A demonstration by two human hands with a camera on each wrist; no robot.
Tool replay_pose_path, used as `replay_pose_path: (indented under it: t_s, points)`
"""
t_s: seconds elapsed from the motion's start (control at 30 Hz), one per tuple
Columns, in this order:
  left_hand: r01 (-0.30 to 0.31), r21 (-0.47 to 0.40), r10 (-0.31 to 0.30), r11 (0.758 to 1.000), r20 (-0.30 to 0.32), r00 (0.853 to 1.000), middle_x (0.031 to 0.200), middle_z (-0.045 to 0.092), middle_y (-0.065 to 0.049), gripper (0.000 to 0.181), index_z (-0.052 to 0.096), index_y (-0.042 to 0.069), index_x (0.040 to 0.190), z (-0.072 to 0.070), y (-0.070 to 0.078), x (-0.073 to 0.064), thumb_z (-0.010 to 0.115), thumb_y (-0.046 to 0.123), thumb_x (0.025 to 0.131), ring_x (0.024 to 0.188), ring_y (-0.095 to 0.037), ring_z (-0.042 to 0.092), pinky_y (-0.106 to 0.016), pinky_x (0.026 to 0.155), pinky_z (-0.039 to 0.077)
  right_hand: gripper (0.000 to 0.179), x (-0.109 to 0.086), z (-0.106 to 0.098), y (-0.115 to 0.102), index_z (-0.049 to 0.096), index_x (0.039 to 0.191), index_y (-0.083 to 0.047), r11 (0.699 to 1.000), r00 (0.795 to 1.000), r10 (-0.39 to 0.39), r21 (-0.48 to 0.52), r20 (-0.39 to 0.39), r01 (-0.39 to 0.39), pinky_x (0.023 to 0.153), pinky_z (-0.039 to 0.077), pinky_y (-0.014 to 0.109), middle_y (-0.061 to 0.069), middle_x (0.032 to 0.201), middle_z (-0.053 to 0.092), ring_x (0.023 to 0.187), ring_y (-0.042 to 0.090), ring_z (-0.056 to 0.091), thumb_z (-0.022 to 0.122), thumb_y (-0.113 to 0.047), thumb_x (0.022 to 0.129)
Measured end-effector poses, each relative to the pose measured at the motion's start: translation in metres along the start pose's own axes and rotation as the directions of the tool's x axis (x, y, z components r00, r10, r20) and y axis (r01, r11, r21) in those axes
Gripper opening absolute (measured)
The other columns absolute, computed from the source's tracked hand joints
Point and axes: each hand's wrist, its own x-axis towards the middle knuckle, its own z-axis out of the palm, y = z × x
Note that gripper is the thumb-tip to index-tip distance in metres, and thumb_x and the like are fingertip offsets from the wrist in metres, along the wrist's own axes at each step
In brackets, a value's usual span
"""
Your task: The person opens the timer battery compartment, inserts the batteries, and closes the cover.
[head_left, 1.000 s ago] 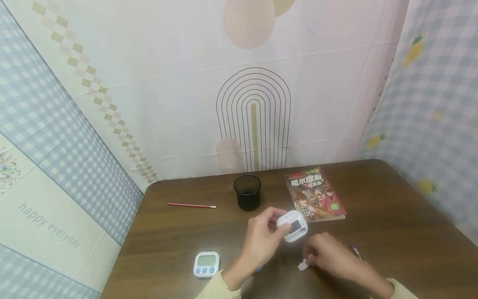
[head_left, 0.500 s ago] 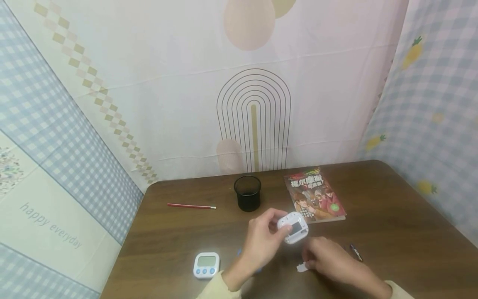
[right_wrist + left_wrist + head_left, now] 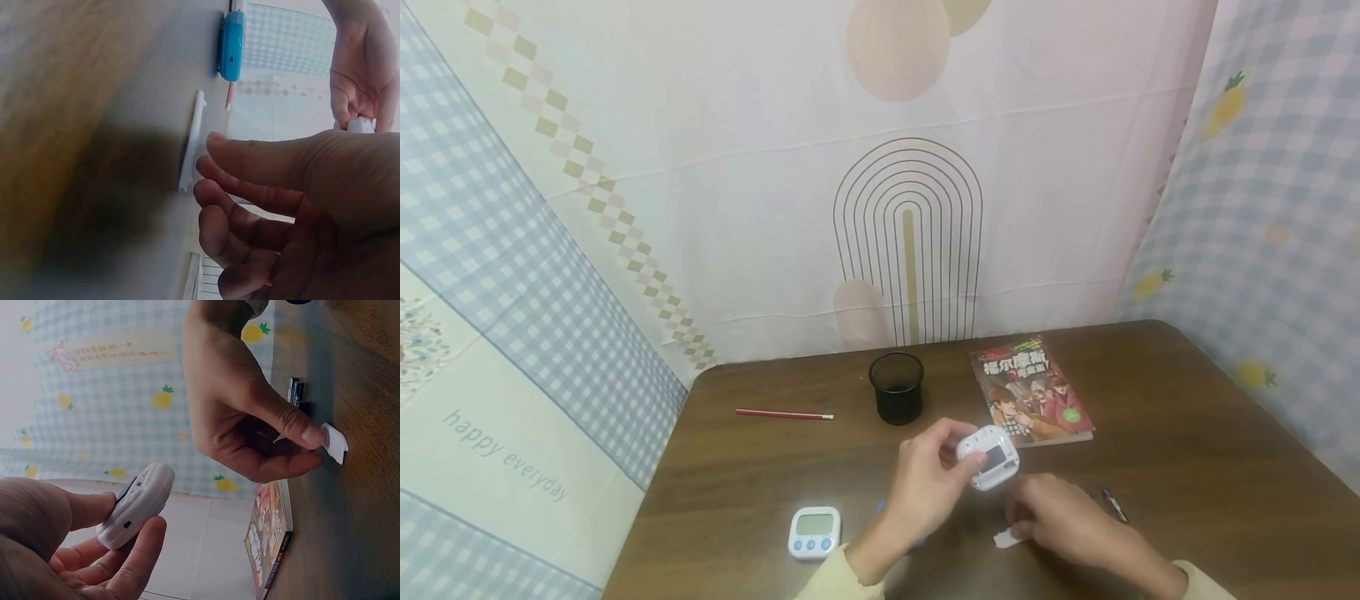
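Currently, from my seat, I see a red pencil (image 3: 784, 413) toward the surface's (image 3: 715, 467) far left corner and a timer (image 3: 815, 532) toward its near edge. Next, a black cup (image 3: 898, 400) stands near the far edge. The left hand (image 3: 921, 483) pinches a white gadget (image 3: 997, 457) above the surface. The right hand (image 3: 1060, 517) has bent fingers at a small white cover (image 3: 1004, 540); I can't tell whether they grip it. A book (image 3: 1033, 392) lies by the far edge, batteries (image 3: 1115, 505) farther right.
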Motion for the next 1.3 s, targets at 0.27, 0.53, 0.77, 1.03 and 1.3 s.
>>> replay_pose_path:
  t_s: [0.27,0.53,0.77,1.03,1.3]
  points:
    - [-0.003,0.011,0.003,1.0,0.0,1.0,0.092,0.078,-0.002,0.023,0.076,0.01,0.113,-0.001,0.001,0.0,0.082,0.013,0.091,0.077,-0.001,0.065,-0.019,0.072,0.057,0.017,0.002,-0.01,0.003,0.074,0.088,-0.022,0.999,0.999,0.024,-0.028,-0.047,-0.026,0.059,0.051,0.026,-0.016,0.079,0.067,0.069,0.001,0.059,0.087,-0.014,0.081]
    - [0.034,0.01,-0.034,0.999,-0.004,0.999,0.092,0.078,-0.002,0.023,0.076,0.01,0.112,0.0,0.001,0.0,0.083,0.013,0.09,0.077,-0.004,0.067,-0.019,0.071,0.057,0.024,0.003,-0.025,0.009,0.077,0.103,-0.023,0.991,0.992,0.122,-0.054,-0.025,-0.123,0.076,0.062,0.04,-0.011,0.096,0.076,0.087,0.012,0.071,0.088,-0.018,0.082]
    - [0.028,0.009,-0.028,1.0,-0.002,1.0,0.093,0.078,-0.003,0.023,0.076,0.009,0.112,-0.001,0.003,0.001,0.082,0.011,0.09,0.078,-0.004,0.067,-0.019,0.072,0.058,0.027,0.0,-0.036,0.018,0.074,0.098,-0.022,0.976,0.985,0.17,-0.132,-0.023,-0.172,0.071,0.061,0.044,-0.005,0.095,0.075,0.086,0.02,0.072,0.091,-0.019,0.078]
    - [0.02,0.011,-0.02,1.0,0.0,1.0,0.093,0.078,-0.006,0.023,0.075,0.008,0.113,-0.001,0.003,0.001,0.082,0.01,0.09,0.077,-0.005,0.067,-0.018,0.071,0.058,0.028,-0.005,-0.057,0.034,0.074,0.103,-0.02,0.966,0.978,0.208,-0.155,-0.023,-0.209,0.063,0.056,0.04,-0.003,0.096,0.074,0.079,0.016,0.067,0.089,-0.019,0.08]
    - [0.026,0.013,-0.026,1.0,0.005,1.0,0.094,0.078,-0.006,0.023,0.075,0.008,0.113,-0.001,0.004,0.001,0.082,0.01,0.091,0.078,-0.008,0.068,-0.018,0.071,0.057,0.025,-0.009,-0.066,0.04,0.071,0.1,-0.018,0.962,0.972,0.235,-0.139,-0.018,-0.235,0.059,0.051,0.038,-0.004,0.088,0.072,0.072,0.013,0.061,0.088,-0.02,0.081]
